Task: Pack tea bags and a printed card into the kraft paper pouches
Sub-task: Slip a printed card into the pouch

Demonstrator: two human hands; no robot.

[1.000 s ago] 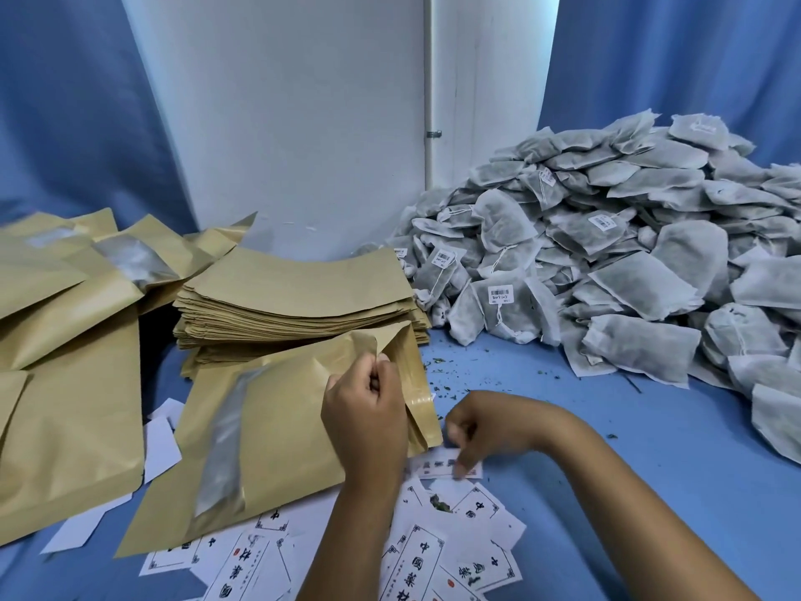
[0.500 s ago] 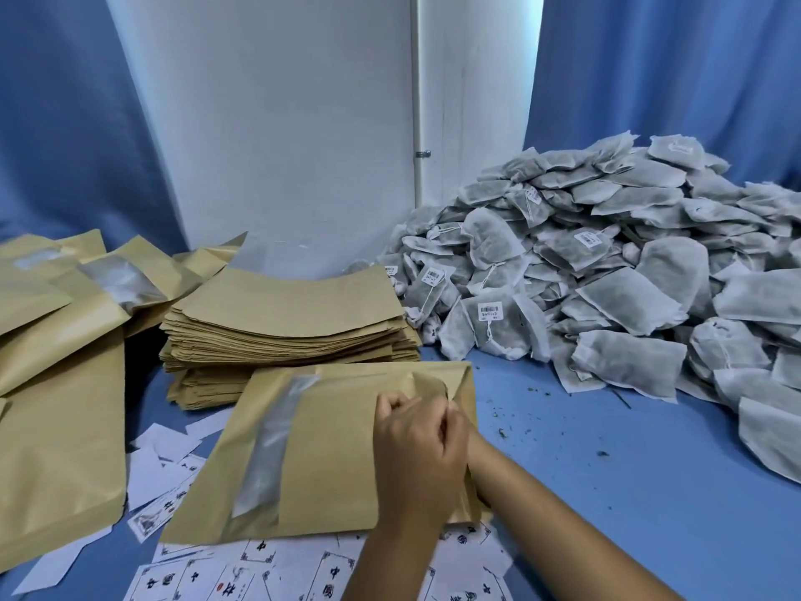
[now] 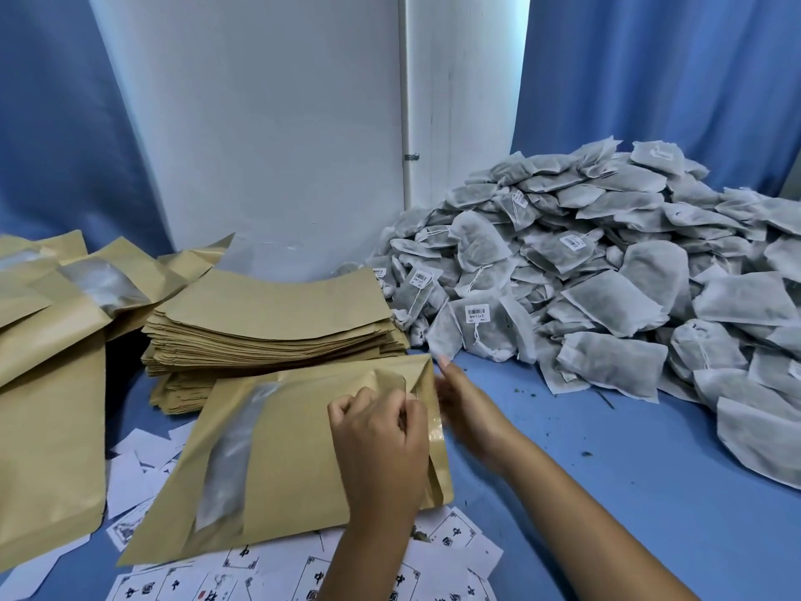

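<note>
Right hand [image 3: 466, 407] now out beside pouch [image 3: 277, 453]

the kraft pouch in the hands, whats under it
White printed cards stick out beneath the kraft pouch, spread on the blue table. How many the pouch covers cannot be seen. The left hand pinches its mouth.

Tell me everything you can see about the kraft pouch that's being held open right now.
The kraft pouch is flat tan paper with a frosted clear window strip down its front. It lies tilted on the blue table, over scattered printed cards, just in front of the stack of empty pouches. Its mouth faces right; the left hand pinches the upper lip, peeling it open, while the right hand is at the opening.
</note>
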